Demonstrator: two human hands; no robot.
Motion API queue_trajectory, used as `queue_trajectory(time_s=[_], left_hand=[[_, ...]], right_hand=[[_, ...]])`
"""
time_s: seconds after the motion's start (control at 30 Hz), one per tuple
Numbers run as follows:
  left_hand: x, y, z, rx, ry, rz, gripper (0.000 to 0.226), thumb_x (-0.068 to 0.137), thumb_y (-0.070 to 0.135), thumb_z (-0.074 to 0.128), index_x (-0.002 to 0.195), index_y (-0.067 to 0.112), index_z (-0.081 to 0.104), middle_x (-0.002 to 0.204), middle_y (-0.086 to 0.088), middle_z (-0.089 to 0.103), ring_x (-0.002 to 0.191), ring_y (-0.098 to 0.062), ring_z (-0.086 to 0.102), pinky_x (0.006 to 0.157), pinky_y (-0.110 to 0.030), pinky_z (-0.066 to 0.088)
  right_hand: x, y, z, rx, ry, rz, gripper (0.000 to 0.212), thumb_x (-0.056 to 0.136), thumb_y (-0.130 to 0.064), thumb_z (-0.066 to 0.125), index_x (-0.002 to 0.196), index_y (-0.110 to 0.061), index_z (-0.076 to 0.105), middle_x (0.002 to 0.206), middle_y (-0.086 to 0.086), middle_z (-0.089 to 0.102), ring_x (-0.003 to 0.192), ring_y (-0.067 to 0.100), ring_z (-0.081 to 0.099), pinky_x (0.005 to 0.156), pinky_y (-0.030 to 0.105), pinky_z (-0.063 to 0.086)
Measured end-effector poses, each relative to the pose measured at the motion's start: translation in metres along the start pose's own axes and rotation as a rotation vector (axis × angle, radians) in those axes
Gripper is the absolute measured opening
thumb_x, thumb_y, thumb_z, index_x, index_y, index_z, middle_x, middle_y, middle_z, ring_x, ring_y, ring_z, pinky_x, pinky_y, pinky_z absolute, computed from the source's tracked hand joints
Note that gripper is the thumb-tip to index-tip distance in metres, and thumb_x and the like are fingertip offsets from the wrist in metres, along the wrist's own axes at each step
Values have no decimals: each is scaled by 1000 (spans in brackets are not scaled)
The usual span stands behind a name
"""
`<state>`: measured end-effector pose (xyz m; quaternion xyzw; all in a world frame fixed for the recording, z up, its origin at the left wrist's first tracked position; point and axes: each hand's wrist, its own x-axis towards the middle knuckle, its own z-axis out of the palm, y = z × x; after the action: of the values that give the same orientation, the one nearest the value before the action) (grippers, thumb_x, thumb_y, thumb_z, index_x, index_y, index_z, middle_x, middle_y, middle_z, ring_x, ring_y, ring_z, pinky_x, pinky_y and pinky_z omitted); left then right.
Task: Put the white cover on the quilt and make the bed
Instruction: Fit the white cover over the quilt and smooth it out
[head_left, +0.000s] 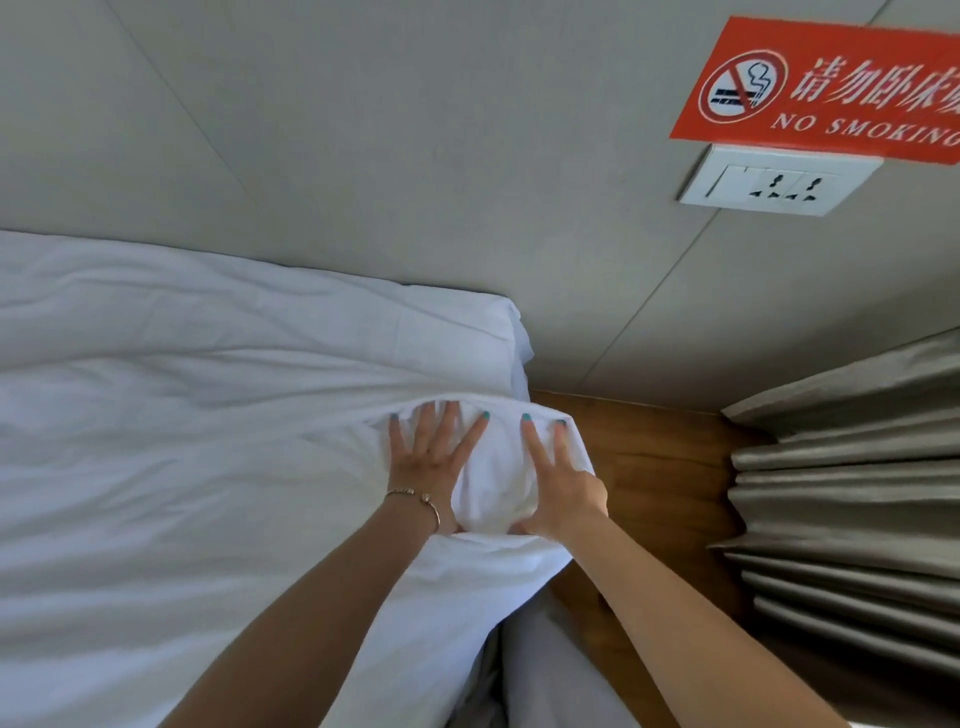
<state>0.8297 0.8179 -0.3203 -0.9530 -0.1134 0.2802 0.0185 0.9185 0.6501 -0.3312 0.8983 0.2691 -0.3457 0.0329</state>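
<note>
Centrally, the left hand (434, 457) lies flat, fingers spread, on the cover (208, 415); the right hand (563, 483), fingers straight, presses its corner at the bed's (535, 670) edge.

Both arms reach forward; left hand (434, 457) and right hand (563, 486) press flat, fingers spread, on cover (493, 467) corner.

hands (498, 467) flat on white cover (208, 415) corner

- Soft, even daylight; the white bedding (156, 415) reads bright with a bluish cast.
- Faint shadows under both forearms.
- Wide-angle bending at the edges; focus sharp throughout.
</note>
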Motion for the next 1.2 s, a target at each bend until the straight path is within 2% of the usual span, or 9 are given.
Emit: queue_trajectory(time_s=[0.2,0.33,0.4,0.47,0.57,0.7,0.9,1.07,1.2], left_hand=[[27,-26,-38,-101,-16,-134,148,50,74,75,137,40,-39,148,-6,-42,139,-41,-31,105,-71,-10],[34,-27,-36,-49,503,260,80,58,44,87,121,25,41,115,-4,49,104,-24,50,91,-36,38],[34,-14,-23,-63,595,413,56,53,20,90,92,20,49,85,-1,53,76,-21,49,66,-31,41],[37,-6,-14,-32,489,361,59,48,29,92,97,21,60,99,-2,59,91,-22,53,76,-32,42],[33,-3,-8,-18,218,65,104,61,54,81,147,23,32,154,-7,24,141,-32,24,114,-47,21],[13,-5,1,-81,381,154,75,34,29,95,102,15,68,111,-4,63,100,-26,63,87,-34,45],[6,-13,11,-91,554,315,31,47,3,82,64,21,64,60,3,54,58,-22,55,68,-28,34],[-29,-29,-39,-720,766,97,12,88,14,57,78,8,62,81,6,70,80,-8,53,79,-18,39],[-48,-44,-97,-1036,696,-47,15,99,5,45,87,13,41,64,9,44,55,-9,40,53,-17,33]], right_hand=[[12,17,-13,101,75,95,129,67,-74,68,146,-40,-28,162,-11,-14,125,25,53,75,36,55],[2,15,-9,230,343,-81,40,93,-50,55,127,-30,53,126,-11,55,86,17,66,62,29,51],[-2,5,-7,151,285,-241,27,99,-43,47,115,-29,63,115,-11,63,91,17,65,69,29,51],[3,-1,-4,173,198,-205,41,96,-50,48,134,-34,50,134,-11,54,99,20,63,73,31,50],[15,-6,-4,269,186,-29,52,94,-53,49,142,-36,37,137,-8,49,102,23,62,75,35,52],[30,-7,-19,270,259,18,21,97,-28,50,103,-35,68,100,-9,68,78,18,62,64,29,52],[24,2,-36,631,353,108,14,99,-23,47,107,-22,59,95,0,67,84,24,62,75,39,55],[5,32,-97,766,601,116,16,98,-6,39,106,-16,50,88,10,61,80,35,58,70,46,51],[-15,16,-146,456,652,39,31,90,4,32,110,-17,42,82,3,49,69,30,46,60,36,36]])
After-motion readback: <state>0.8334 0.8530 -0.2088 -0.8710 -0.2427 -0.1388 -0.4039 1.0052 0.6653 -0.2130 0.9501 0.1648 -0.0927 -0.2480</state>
